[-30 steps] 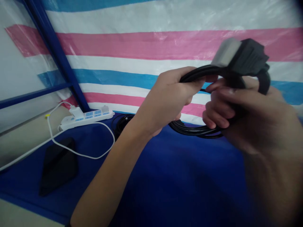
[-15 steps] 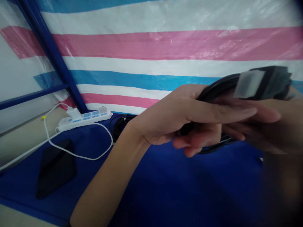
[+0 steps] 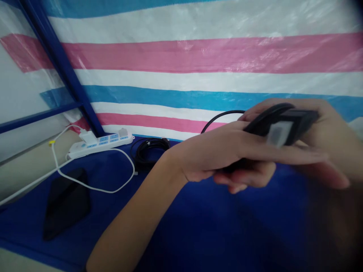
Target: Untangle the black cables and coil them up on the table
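Note:
My left hand (image 3: 224,151) is closed around a coiled black cable (image 3: 268,117), thumb and index finger stretched along its lower side. The cable's end carries a dark block-shaped connector (image 3: 302,124) with a pale, translucent piece (image 3: 280,133), lying above the left fingers. Behind it my right hand (image 3: 320,113) reaches over from the right, its fingertips at the cable just beyond the left hand. Those right fingers are partly hidden and blurred. A thin loop of the cable sticks out to the left from between the hands. Both hands are raised above the blue tabletop (image 3: 204,226).
At the back left a white power strip (image 3: 102,143) has a white charger (image 3: 88,136) plugged in. Its white cord (image 3: 93,187) crosses a dark flat tablet-like object (image 3: 68,207). Another coiled black cable (image 3: 141,155) lies near the striped sheet (image 3: 184,54). A blue frame post (image 3: 65,71) stands left.
My right hand has moved left and up behind the left hand. The connector has shifted left and down, and a cable loop now shows beyond my left wrist.

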Tool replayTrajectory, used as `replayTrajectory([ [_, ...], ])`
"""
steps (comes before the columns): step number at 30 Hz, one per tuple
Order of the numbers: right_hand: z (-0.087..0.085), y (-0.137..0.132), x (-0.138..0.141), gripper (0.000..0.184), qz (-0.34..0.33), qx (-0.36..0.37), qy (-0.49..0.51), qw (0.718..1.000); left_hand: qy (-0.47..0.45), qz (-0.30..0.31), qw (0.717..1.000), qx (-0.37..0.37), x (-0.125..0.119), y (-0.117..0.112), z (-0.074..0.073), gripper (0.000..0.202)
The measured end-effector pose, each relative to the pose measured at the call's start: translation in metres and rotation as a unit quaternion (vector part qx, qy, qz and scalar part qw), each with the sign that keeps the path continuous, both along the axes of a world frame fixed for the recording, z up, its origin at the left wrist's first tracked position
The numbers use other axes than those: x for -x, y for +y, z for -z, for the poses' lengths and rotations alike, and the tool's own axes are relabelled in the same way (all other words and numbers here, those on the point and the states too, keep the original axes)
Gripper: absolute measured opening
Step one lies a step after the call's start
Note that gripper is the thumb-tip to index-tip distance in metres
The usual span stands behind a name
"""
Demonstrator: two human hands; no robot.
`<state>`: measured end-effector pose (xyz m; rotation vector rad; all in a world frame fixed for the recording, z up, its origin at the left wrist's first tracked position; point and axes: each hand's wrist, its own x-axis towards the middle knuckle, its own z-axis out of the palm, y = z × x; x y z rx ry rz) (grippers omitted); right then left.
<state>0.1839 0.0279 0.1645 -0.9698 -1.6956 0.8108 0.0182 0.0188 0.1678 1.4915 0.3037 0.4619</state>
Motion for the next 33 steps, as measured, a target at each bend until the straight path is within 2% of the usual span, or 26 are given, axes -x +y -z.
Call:
replayTrajectory([
  [2, -0.003, 0.0, 0.005, 0.009, 0.068, -0.01, -0.02, 0.997, -0.01, 0.039, 0.999, 0.019, -0.002, 0.004, 0.002, 0.022],
  [5, -0.002, 0.002, 0.007, 0.009, 0.135, -0.023, -0.054, 0.989, -0.02, 0.014, 0.999, 0.036, -0.001, 0.008, 0.005, 0.022],
  [11, 0.004, 0.003, 0.007, 0.01, 0.143, -0.039, -0.107, 0.983, -0.054, -0.047, 0.997, 0.006, 0.0, 0.018, 0.015, 0.02],
  [14, 0.005, 0.004, 0.008, 0.015, 0.174, -0.042, -0.131, 0.975, -0.068, -0.079, 0.994, -0.011, -0.003, 0.025, 0.024, 0.016],
  [17, 0.006, 0.008, 0.005, 0.012, 0.179, -0.045, -0.138, 0.973, -0.091, -0.146, 0.984, -0.051, -0.008, 0.027, 0.027, 0.026],
  [20, 0.006, 0.01, 0.003, 0.014, 0.173, -0.054, -0.133, 0.974, -0.1, -0.259, 0.957, -0.09, -0.016, 0.021, 0.023, 0.025],
  [23, 0.004, 0.009, 0.005, 0.018, 0.212, -0.066, -0.128, 0.967, -0.096, -0.372, 0.92, -0.071, -0.027, 0.013, 0.016, 0.021],
  [25, 0.004, 0.008, 0.008, 0.024, 0.234, -0.073, -0.124, 0.961, -0.097, -0.424, 0.899, -0.057, -0.031, 0.009, 0.011, 0.024],
  [28, 0.004, 0.007, 0.013, 0.03, 0.235, -0.07, -0.123, 0.962, -0.104, -0.458, 0.881, -0.056, -0.032, 0.007, 0.005, 0.019],
  [33, 0.007, 0.007, 0.016, 0.03, 0.213, -0.082, -0.129, 0.965, -0.137, -0.467, 0.87, -0.077, -0.026, 0.01, 0.005, 0.016],
])
